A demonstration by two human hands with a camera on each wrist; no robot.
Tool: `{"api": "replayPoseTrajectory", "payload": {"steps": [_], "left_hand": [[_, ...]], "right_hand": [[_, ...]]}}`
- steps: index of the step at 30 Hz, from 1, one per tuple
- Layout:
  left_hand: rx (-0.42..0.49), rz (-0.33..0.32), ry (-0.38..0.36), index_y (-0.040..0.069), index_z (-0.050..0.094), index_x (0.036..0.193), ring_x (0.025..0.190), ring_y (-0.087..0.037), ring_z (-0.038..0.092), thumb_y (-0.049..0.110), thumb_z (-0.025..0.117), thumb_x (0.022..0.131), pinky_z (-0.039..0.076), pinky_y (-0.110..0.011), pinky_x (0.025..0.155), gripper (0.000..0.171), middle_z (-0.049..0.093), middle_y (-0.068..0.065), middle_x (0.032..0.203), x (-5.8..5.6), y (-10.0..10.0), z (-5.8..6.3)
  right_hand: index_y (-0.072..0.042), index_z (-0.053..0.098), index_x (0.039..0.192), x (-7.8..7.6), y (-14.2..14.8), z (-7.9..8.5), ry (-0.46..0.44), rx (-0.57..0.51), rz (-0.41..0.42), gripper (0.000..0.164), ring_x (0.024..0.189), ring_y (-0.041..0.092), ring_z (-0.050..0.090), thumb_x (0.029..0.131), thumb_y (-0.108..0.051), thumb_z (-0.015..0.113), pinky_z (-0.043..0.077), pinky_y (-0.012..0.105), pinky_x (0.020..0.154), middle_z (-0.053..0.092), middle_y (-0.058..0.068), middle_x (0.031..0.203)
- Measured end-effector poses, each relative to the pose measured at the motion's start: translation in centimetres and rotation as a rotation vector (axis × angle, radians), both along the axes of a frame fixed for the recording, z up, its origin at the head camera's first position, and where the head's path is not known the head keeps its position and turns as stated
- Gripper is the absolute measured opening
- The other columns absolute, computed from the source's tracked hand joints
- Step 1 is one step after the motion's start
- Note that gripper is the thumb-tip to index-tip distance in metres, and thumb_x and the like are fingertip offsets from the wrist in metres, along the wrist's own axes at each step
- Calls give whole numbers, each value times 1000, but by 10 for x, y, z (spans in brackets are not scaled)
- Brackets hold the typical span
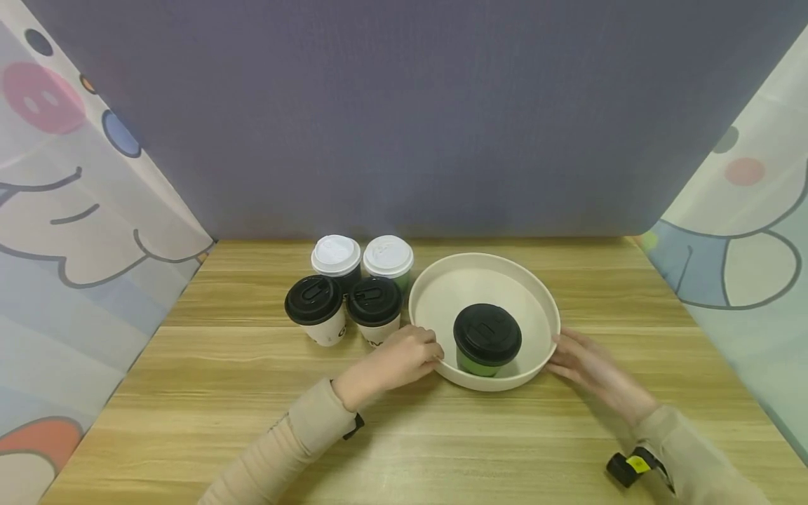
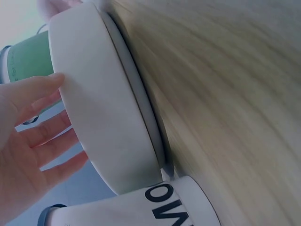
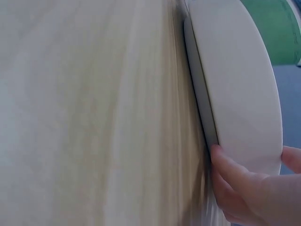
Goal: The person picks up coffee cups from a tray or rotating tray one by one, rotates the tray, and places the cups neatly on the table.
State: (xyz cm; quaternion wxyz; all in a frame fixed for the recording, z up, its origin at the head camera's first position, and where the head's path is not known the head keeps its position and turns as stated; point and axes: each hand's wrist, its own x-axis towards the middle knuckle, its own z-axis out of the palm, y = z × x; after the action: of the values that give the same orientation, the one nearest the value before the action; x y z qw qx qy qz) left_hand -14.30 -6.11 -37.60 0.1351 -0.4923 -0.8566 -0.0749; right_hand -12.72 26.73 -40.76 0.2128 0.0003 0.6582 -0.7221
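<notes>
A round cream tray (image 1: 435, 287) with a raised wall lies on the table, a green paper cup with a black lid (image 1: 487, 335) standing inside it near the front. At the tray's front-left rim, my left hand (image 1: 407, 356) grips the edge, its thumb (image 2: 49, 84) on the rim and its fingers over it. On the right side, my right hand (image 1: 590, 368) holds the tray, fingers low on the outer wall by the base and thumb at the rim. The left wrist view shows the wall (image 2: 94, 94) close up, with a printed white cup (image 2: 122, 209) beside it.
Left of the tray, two white cups with black lids, one at left (image 1: 313, 308) and one at right (image 1: 375, 308), stand before a dark cup (image 1: 337, 258) and a green cup (image 1: 388, 259), both white-lidded. A grey panel (image 1: 404, 126) rises behind the wooden table (image 1: 240, 393).
</notes>
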Motion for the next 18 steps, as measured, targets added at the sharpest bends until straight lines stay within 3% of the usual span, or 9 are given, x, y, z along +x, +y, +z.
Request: {"api": "replayPoseTrajectory", "payload": {"steps": [18], "left_hand": [[-15, 33, 46, 20, 68, 80, 68, -7, 53, 23, 64, 79, 41, -21, 63, 5, 54, 8, 73, 5, 7, -1]], "right_hand": [[11, -5, 135, -21, 9, 7, -59, 54, -9, 72, 89, 4, 56, 94, -29, 38, 46, 27, 84, 55, -4, 100]]}}
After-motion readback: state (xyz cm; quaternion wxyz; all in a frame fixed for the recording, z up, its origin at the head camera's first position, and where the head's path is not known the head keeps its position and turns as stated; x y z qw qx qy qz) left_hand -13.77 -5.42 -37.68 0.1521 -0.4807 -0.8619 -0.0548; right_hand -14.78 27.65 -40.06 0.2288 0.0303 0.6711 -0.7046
